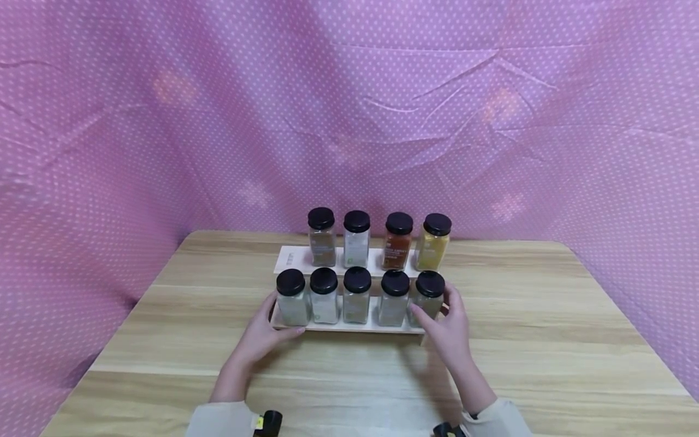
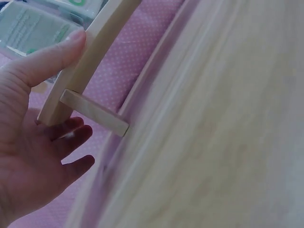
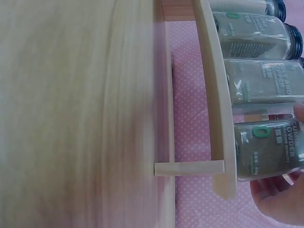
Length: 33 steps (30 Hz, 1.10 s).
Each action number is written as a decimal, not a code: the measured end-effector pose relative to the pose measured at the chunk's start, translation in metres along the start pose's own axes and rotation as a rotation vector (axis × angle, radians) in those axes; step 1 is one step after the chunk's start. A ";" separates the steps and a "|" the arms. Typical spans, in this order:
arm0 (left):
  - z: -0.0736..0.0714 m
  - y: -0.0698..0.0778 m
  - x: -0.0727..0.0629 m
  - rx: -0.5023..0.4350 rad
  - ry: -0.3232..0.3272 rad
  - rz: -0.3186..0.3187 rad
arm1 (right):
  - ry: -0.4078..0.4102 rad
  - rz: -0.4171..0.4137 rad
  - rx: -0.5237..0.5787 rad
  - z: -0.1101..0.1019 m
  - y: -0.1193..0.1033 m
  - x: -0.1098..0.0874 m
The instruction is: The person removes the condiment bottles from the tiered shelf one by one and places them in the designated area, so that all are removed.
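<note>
A two-step wooden rack (image 1: 285, 260) stands on the table, carrying glass spice jars with black lids. My left hand (image 1: 261, 334) grips the left end of its lower shelf, thumb on the front edge beside the leftmost jar (image 1: 292, 306). In the left wrist view, a short wooden leg (image 2: 97, 113) sticks out below the shelf board by the fingers. On the other side, my right hand (image 1: 451, 332) holds the rightmost front jar (image 1: 430, 285) between thumb and fingers. That jar (image 3: 268, 149), with dark contents and a powder label, stands at the shelf's end in the right wrist view.
More jars line the front row, such as the middle jar (image 1: 357, 297). On the upper step stand a red-brown jar (image 1: 397, 246), a yellow jar (image 1: 433, 246) and others. A pink dotted curtain (image 1: 349, 121) hangs behind and beside the wooden table (image 1: 546, 340).
</note>
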<state>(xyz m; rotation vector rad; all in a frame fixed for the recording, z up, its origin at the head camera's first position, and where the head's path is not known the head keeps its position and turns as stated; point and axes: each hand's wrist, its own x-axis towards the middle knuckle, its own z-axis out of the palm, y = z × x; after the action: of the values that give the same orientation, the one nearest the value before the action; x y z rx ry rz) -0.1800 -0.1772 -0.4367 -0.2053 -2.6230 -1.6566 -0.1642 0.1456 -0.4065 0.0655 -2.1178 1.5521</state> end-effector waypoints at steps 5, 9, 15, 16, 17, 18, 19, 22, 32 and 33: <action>0.002 -0.007 0.002 -0.083 0.023 0.000 | 0.046 -0.027 0.004 0.003 0.007 0.001; 0.004 -0.009 0.002 -0.124 0.032 0.003 | 0.039 -0.027 -0.008 0.002 0.015 0.003; 0.006 -0.011 -0.001 -0.187 0.034 -0.004 | 0.016 -0.009 0.015 -0.002 0.012 0.004; 0.007 -0.012 -0.001 -0.193 0.034 -0.007 | 0.013 0.013 0.000 -0.003 0.003 0.003; 0.007 -0.012 -0.001 -0.196 0.034 -0.009 | 0.008 0.042 -0.021 -0.004 -0.004 0.003; 0.007 -0.012 -0.001 -0.201 0.033 -0.011 | -0.003 0.060 -0.023 -0.005 -0.006 0.003; 0.007 -0.013 -0.001 -0.207 0.031 -0.012 | -0.015 0.075 -0.030 -0.006 -0.008 0.004; 0.007 -0.013 -0.002 -0.206 0.034 -0.030 | -0.049 0.126 -0.039 -0.009 -0.016 0.006; 0.006 -0.015 -0.003 -0.207 0.051 -0.055 | -0.083 0.165 -0.036 -0.023 -0.023 0.007; 0.006 -0.015 -0.003 -0.209 0.052 -0.056 | -0.087 0.163 -0.039 -0.026 -0.024 0.007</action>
<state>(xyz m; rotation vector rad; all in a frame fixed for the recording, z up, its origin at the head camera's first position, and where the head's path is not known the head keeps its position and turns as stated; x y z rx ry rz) -0.1788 -0.1782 -0.4528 -0.0928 -2.4383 -1.9265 -0.1531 0.1622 -0.3768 -0.0557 -2.2694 1.6255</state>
